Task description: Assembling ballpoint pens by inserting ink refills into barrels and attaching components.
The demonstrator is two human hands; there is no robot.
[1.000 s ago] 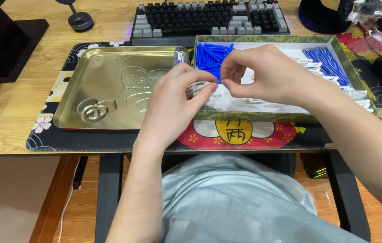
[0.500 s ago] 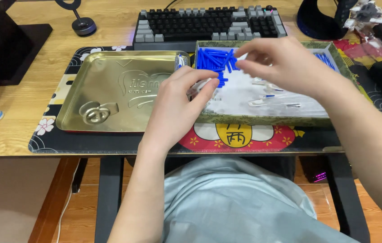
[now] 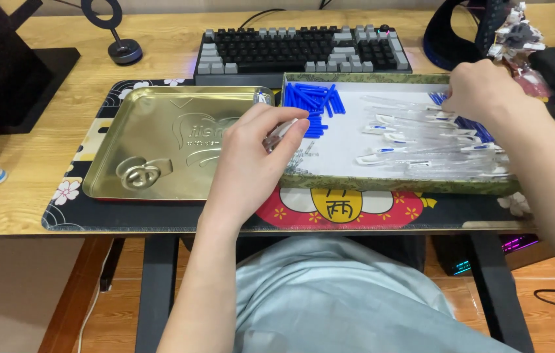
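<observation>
At centre frame the left hand (image 3: 251, 160) pinches a small clear tube (image 3: 280, 133) between thumb and fingertips, just over the left wall of the shallow box (image 3: 388, 185). Right of centre the right hand (image 3: 483, 91) reaches into the far right of the box, fingers curled down among blue caps (image 3: 470, 124); whether it has hold of one I cannot tell. To do this well, I judge the tube should be held steady and level, its open end toward the other hand, while a single cap is picked from the heap. More clear tubes (image 3: 421, 147) lie loose across the white box floor, and a second heap of blue pieces (image 3: 313, 101) sits at its upper left. A gold tray (image 3: 160, 147) lies left of the box, a keyboard (image 3: 303, 49) above. The loose tubes lie between the hands and could be knocked about.
</observation>
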